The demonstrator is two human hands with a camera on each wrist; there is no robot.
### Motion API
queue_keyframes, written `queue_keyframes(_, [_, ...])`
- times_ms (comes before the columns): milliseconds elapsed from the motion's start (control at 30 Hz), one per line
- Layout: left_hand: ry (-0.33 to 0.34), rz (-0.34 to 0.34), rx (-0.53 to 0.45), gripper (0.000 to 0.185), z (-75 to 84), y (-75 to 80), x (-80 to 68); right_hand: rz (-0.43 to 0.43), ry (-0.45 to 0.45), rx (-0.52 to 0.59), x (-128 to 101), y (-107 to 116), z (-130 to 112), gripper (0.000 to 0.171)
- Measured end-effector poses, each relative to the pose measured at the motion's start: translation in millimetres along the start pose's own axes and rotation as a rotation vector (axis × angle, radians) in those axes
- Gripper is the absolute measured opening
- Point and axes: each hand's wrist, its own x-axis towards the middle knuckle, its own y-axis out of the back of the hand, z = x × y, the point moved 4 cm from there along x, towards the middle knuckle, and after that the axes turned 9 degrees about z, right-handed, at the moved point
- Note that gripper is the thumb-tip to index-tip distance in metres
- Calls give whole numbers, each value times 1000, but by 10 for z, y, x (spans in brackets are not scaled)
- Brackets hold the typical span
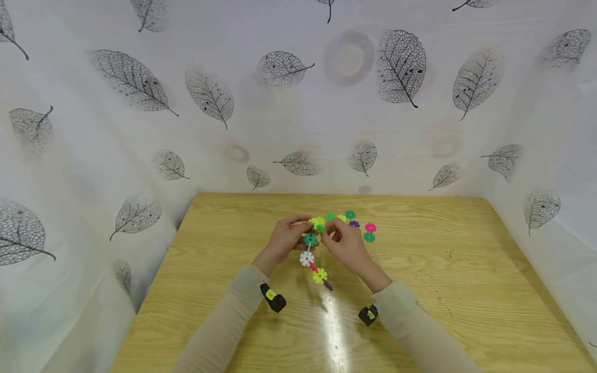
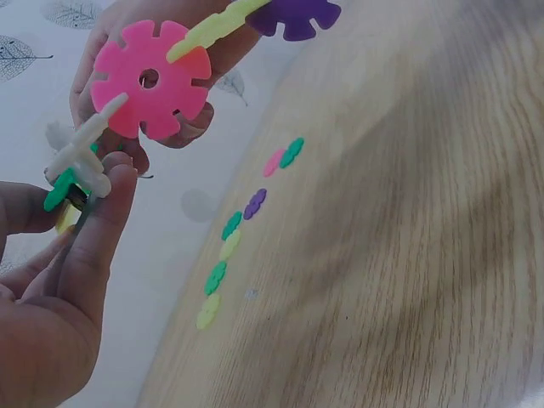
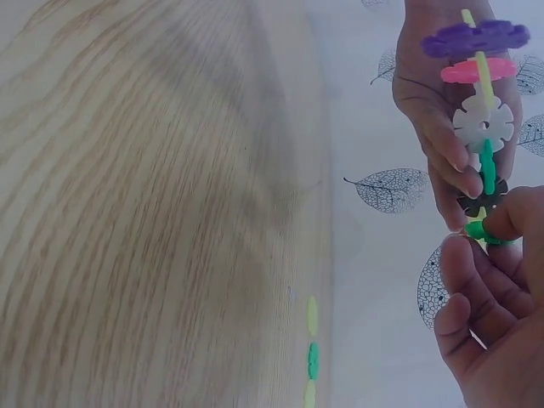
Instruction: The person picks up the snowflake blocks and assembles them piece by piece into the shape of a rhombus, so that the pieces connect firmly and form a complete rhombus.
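Mid-frame above the table (image 1: 224, 290), both the left hand (image 1: 283, 239) and right hand (image 1: 344, 241) pinch the top of the disc chain (image 1: 312, 259) with curled fingers, so a hard push could pop a joint and drop the dangling end.

Loose discs (image 1: 359, 227) crowd behind hands; table (image 1: 466, 290) sides seemingly open.

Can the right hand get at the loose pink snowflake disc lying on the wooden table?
Probably yes: the pink snowflake disc lies uncovered just beside the right hand, but those fingers are pinching the disc chain.
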Motion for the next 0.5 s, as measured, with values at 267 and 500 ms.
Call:
queue_keyframes(267, [-11, -2, 29, 42, -3, -1, -14, -2, 128, -100, -26, -15, 1, 8])
queue_keyframes(500, [-6, 6, 25, 41, -13, 19, -5, -16, 201, -113, -25, -27, -12, 11])
